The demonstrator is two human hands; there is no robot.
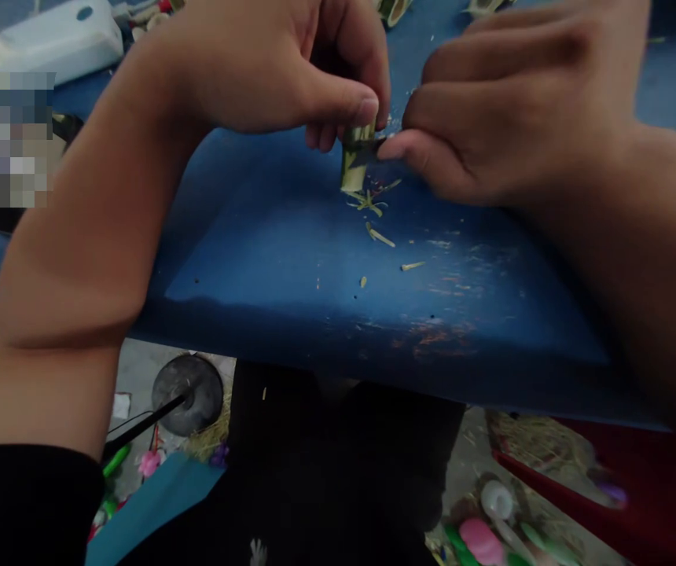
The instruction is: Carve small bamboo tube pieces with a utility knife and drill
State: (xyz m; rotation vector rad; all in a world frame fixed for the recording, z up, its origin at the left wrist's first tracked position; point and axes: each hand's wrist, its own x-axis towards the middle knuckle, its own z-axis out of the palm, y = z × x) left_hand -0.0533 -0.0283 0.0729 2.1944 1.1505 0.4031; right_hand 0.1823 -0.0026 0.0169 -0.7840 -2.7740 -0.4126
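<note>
Blue bench (pixel 255 251), mid-frame | right hand (pixel 508 110), upper right: fingers curled, apparently gripping dark blade (pixel 366 152) | left hand (pixel 255 71), upper centre: fingers pinching green tube (pixel 352 177), near-upright beside it | shavings (pixel 367 203) below | risk: blade skidding on curved wall, nicking fingers

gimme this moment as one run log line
left hand: grips bamboo piece | right hand: holds dark blade at bamboo piece | shavings: on blue table, below bamboo piece
</note>
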